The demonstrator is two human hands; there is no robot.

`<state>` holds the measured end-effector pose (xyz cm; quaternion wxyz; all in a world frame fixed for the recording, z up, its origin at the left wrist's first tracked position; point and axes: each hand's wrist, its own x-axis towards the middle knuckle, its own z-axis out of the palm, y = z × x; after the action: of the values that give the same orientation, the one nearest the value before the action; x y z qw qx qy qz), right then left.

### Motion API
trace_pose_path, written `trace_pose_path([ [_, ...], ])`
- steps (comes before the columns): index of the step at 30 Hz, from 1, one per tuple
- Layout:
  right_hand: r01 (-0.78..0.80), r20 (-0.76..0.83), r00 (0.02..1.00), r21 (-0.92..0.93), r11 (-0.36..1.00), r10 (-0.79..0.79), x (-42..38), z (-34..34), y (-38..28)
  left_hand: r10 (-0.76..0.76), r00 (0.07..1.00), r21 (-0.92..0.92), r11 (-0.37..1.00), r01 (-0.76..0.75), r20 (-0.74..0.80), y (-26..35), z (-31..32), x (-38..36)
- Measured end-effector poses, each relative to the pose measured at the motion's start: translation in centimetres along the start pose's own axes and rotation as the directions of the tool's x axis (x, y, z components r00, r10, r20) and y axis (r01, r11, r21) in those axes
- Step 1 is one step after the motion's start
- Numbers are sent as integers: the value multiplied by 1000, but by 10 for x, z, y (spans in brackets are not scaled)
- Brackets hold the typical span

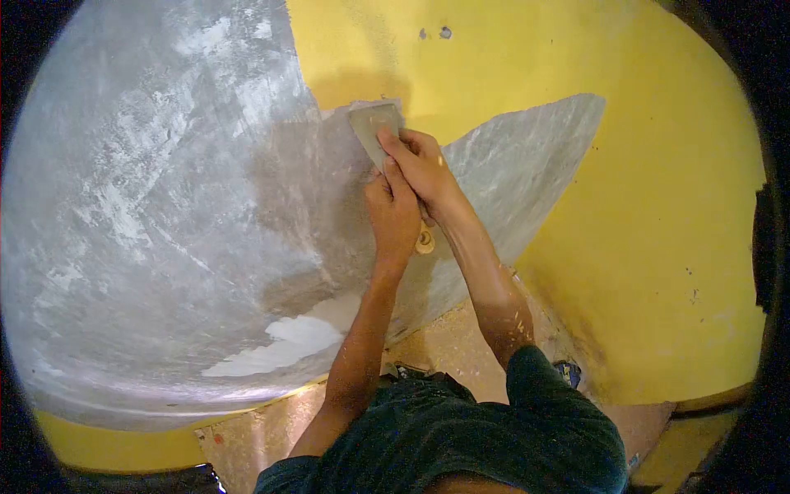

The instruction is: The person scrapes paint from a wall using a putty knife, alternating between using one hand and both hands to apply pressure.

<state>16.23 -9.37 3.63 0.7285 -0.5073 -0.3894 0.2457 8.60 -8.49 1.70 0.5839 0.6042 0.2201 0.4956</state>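
Both of my hands grip a scraper with a wide, flat, greyish blade and a pale wooden handle end. The fingers of my right hand wrap round its upper part, with the thumb lying on the blade. Just below and to the left, my left hand closes on it too. The blade's far edge meets the wall where the grey area borders the yellow paint. Most of the handle is hidden by my hands.
A bright white patch marks the lower grey area. Two small chips show in the yellow paint above. The floor below is strewn with flakes. A dark object lies by my right sleeve.
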Motion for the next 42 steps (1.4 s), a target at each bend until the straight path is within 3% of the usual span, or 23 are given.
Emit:
trace_pose_path([
  [2, 3, -9, 1000, 37, 999, -2, 5, -5, 1, 143, 990, 172, 975, -142, 11, -16, 0, 6],
  [5, -15, -34, 999, 14, 1000, 15, 19, -12, 6, 212, 977, 219, 954, -203, -20, -6, 9, 11],
  [7, -157, 50, 987, 139, 978, 151, 18, -14, -13, 208, 978, 186, 962, -199, -28, -3, 14, 11],
  [11, -105, -5, 994, 64, 992, 106, 12, -14, 25, 261, 958, 210, 949, -233, -117, -23, 14, 1],
  [12, -122, -3, 992, 142, 982, 123, 13, -8, 22, 271, 955, 211, 947, -241, -125, -20, 12, 6],
  [14, -98, 35, 995, 157, 983, 94, 20, -9, 1, 104, 995, 228, 968, -103, 10, -9, 4, 13],
  [16, -76, 95, 994, 213, 974, 56, 22, -11, -16, 124, 992, 210, 970, -125, 21, 1, 9, 16],
  [18, -93, 45, 995, 171, 981, 87, 7, -7, -5, 149, 988, 181, 971, -154, 38, -3, 12, 9],
  [20, -86, -3, 996, 123, 989, 87, 10, -9, 3, 91, 994, 216, 974, -75, -68, -23, 9, 0],
  [24, -100, 62, 994, 157, 983, 91, 19, -12, -1, 99, 995, 241, 966, -90, -26, -4, 14, 7],
  [26, -131, 69, 990, 187, 974, 120, 12, -16, -2, 251, 963, 168, 958, -233, -96, -10, 19, 4],
  [30, -114, 58, 993, 153, 982, 107, 25, -13, -12, 202, 978, 207, 960, -187, -54, -14, 15, 11],
  [33, -91, 6, 996, 87, 992, 91, 26, -13, -10, 152, 988, 130, 980, -153, 16, -16, 21, 21],
  [38, -130, 0, 991, 101, 986, 131, 21, -11, 3, 277, 957, 78, 959, -271, -85, -37, 20, 17],
  [41, -37, 45, 999, 123, 992, 31, 24, -3, -17, 304, 949, 111, 949, -295, -85, 2, 17, 23],
  [42, -3, 21, 1000, 55, 999, 2, 22, 3, -15, 303, 949, 115, 950, -292, -92, 0, 12, 21],
])
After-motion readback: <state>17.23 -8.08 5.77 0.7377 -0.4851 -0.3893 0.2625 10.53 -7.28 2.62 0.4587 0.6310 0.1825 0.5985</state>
